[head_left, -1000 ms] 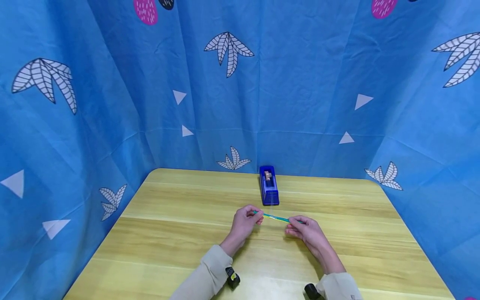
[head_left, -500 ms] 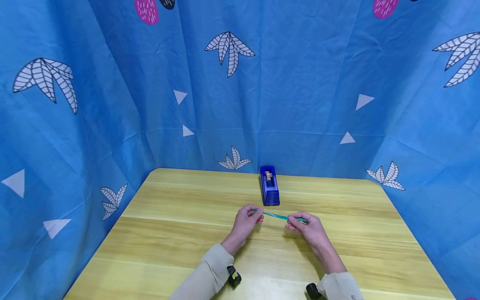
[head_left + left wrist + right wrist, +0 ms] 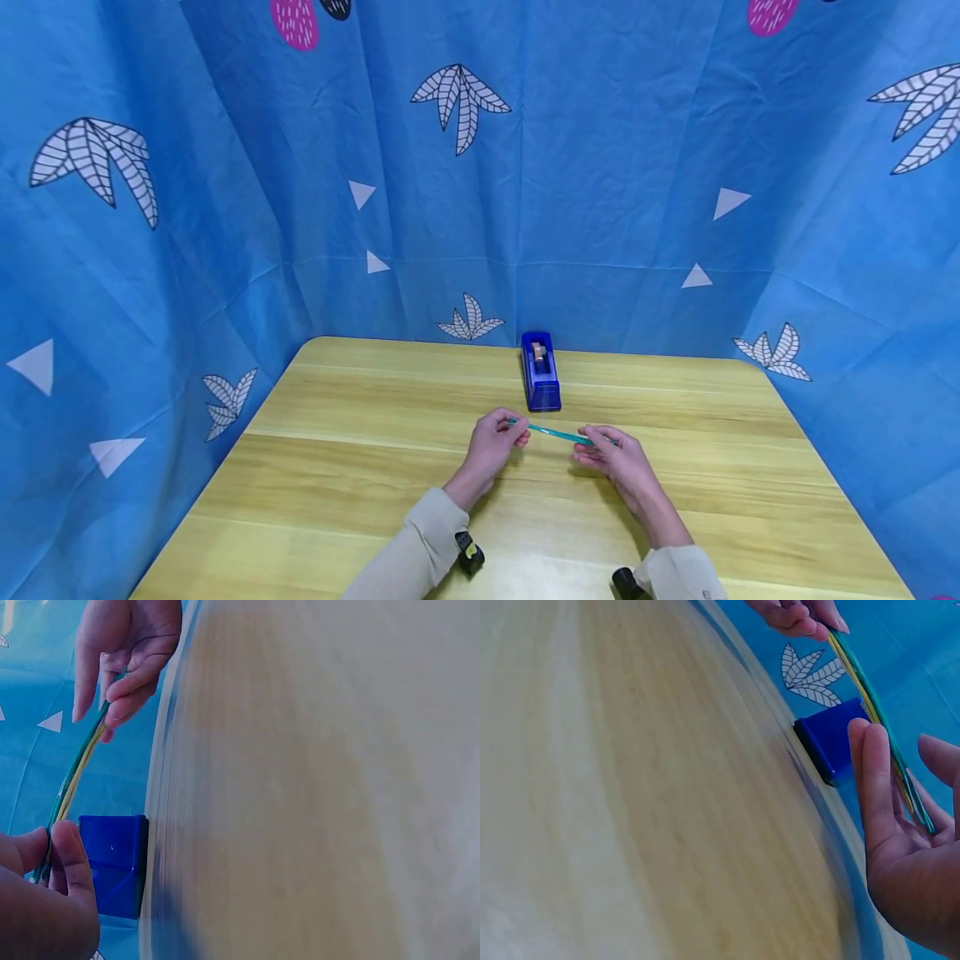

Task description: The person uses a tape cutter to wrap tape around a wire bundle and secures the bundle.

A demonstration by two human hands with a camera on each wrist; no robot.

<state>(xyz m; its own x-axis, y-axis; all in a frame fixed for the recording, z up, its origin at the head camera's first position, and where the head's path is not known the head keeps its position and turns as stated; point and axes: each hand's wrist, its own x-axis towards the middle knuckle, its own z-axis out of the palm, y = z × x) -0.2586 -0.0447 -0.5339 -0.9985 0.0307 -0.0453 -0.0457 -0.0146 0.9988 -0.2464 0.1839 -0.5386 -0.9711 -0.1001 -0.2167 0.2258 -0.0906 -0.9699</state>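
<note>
1. Landmark: blue tape dispenser (image 3: 542,379), at the far edge of the worktop (image 3: 360,433), pale roll (image 3: 538,352) seated inside.
2. Green and yellow strands (image 3: 862,680) are on the near side of the dispenser, strung between both hands, slanting down to the right in the head view. Yellow is clearest in the wrist views.
3. Left grip (image 3: 492,447): near side, left of the dispenser. Thumb and fingers pinch one end of the strands.
4. Right grip (image 3: 621,460): near side, right of the dispenser. Spread: thumb stands away from mostly straight fingers; the other end lies along the fingers.
5. Surface: light wood grain, lengthwise bands, rounded far corners either side of the dispenser. Glossy patch well nearer the person than the dispenser.
6. Room: blue curtain (image 3: 622,167) hangs just behind the dispenser and wraps both sides. Creased; white leaf prints, pale triangles, pink shapes high above the dispenser.
7. Beige sleeves (image 3: 408,550) enter on the dispenser's near side, black devices (image 3: 470,553) at the cuffs.
</note>
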